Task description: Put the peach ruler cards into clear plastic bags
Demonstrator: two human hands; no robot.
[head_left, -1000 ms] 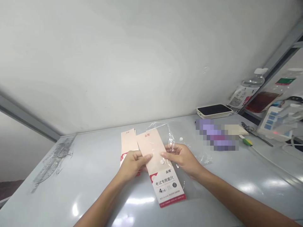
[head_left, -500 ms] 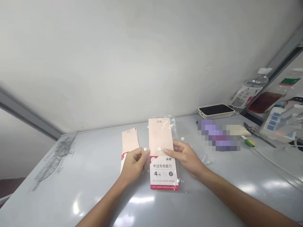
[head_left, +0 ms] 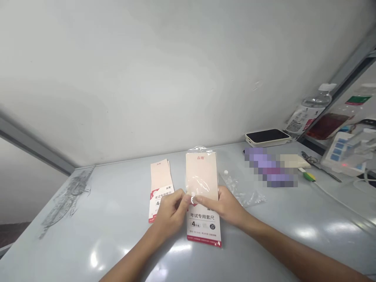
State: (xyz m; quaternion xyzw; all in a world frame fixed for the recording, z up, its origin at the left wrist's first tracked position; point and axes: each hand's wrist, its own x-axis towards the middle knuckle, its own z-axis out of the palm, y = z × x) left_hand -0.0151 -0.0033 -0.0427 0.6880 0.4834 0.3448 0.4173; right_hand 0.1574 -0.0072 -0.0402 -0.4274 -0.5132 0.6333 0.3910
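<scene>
A clear plastic pouch (head_left: 202, 172) with a pink and white printed card inside is held upright over the table. My left hand (head_left: 172, 213) is closed, its thumb and fingertips pinching the pouch's left edge beside a white snap button (head_left: 193, 194). My right hand (head_left: 230, 205) grips the right edge, thumb across the front near that button and fingers behind. To the left lies a small stack of matching cards (head_left: 161, 176), partly covered by my left hand. Behind my right hand rests a clear bag (head_left: 249, 196) with small white pieces in it.
On the right are a phone (head_left: 268, 137), a pixelated purple item (head_left: 268, 168), a cable with a green and yellow plug (head_left: 309, 177), scissors-like metal tools (head_left: 323, 167) and a bottle (head_left: 311, 109). A dark drawing (head_left: 66, 197) marks the table's left side. A wall (head_left: 147, 78) stands behind.
The pouch has come slightly toward me, and its flap now lies smooth over the card. My left hand has moved right onto the pouch's edge, and both thumbs have drawn together near the button.
</scene>
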